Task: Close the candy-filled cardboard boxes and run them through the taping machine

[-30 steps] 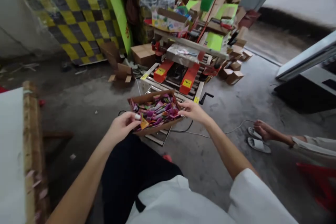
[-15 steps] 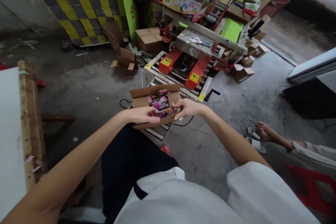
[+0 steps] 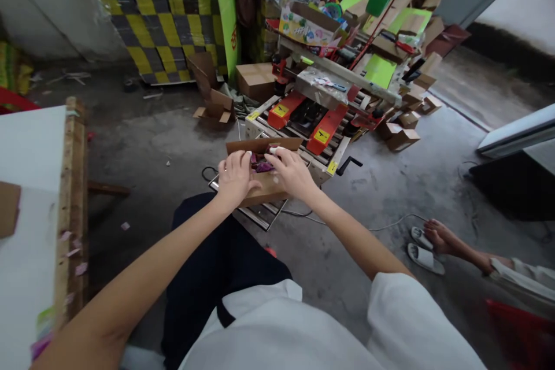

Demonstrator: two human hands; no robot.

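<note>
A cardboard box (image 3: 269, 188) stands on the roller conveyor in front of me, its far flap upright. Purple and pink packets (image 3: 263, 166) show inside, partly covered by my hands. My left hand (image 3: 236, 176) lies over the box's left end, palm down, with fingers stretched and apart and a ring on one finger. Over the right end is my right hand (image 3: 291, 172), its fingers also spread and reaching inward at the far side. Neither hand visibly holds anything. The end flaps beneath the hands are largely hidden.
Beyond the box is a carton-sealing machine (image 3: 321, 137) with orange rails and a crank handle (image 3: 349, 165). A white table (image 3: 32, 185) with a wooden edge stands left. Cartons (image 3: 255, 81) lie behind. At right are a person's foot (image 3: 437, 236) and slippers (image 3: 425, 257).
Both hands have moved from the box's near side and right end onto its two ends, fingers now pointing away from me. The end flaps are more covered. My view has shifted slightly.
</note>
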